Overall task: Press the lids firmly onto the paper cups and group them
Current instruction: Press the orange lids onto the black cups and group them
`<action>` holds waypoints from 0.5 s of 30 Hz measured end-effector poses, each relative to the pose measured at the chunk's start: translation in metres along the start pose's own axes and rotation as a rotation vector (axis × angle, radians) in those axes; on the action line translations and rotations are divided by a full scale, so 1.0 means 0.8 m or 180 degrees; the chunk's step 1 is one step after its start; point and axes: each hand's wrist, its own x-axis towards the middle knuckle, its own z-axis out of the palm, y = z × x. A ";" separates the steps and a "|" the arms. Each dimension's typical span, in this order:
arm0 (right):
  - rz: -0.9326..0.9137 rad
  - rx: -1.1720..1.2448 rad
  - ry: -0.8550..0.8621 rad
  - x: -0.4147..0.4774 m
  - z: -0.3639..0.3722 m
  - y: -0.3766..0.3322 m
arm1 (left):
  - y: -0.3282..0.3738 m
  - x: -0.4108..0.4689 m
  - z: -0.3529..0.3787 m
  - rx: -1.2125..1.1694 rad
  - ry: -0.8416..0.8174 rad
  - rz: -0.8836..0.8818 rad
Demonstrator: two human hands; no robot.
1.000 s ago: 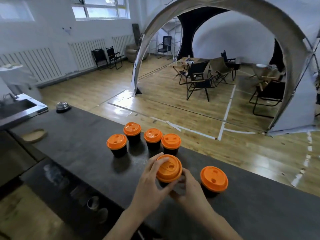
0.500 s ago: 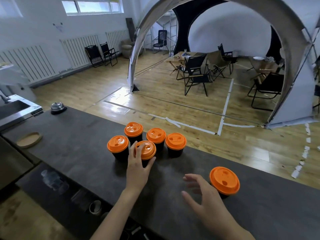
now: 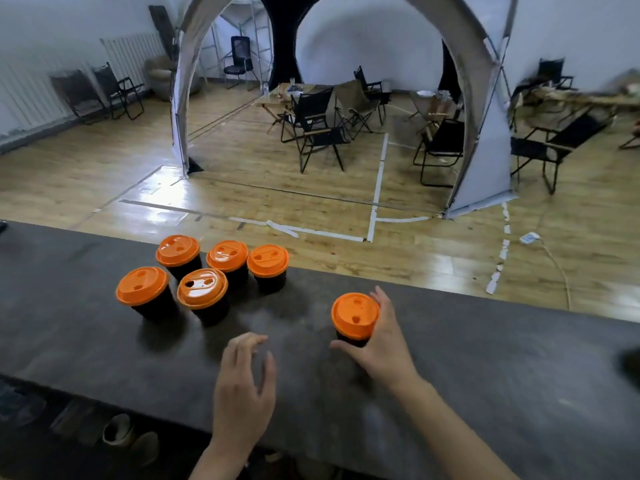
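Several black paper cups with orange lids stand grouped on the dark counter (image 3: pixel 485 358); the nearest of the group (image 3: pixel 202 292) sits in front of a back row that ends with a cup (image 3: pixel 267 266) on the right. One more lidded cup (image 3: pixel 355 318) stands apart to the right. My right hand (image 3: pixel 381 341) grips this lone cup round its side, thumb in front and fingers behind. My left hand (image 3: pixel 244 382) hovers over the counter, fingers loosely spread, holding nothing.
The counter's far edge drops to a wooden floor (image 3: pixel 242 188) with taped lines. Beyond stand a tent arch (image 3: pixel 485 133) and folding chairs (image 3: pixel 318 133). A lower shelf with items (image 3: pixel 117 431) lies under the near edge of the counter.
My left hand let go of the cup it set into the group and drew back toward me. My right hand moved to the lone cup and took hold of it. The view shifted right.
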 end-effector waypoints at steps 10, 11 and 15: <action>-0.0304 0.0597 0.0111 -0.075 -0.073 0.077 | 0.127 -0.002 0.135 -0.2145 -0.1587 -0.1422; -0.0284 0.0603 0.0156 -0.084 -0.085 0.090 | 0.144 -0.008 0.153 -0.2401 -0.1722 -0.1556; -0.0151 0.0592 0.0518 -0.111 -0.130 0.135 | 0.201 -0.041 0.209 -0.2703 -0.2103 -0.1796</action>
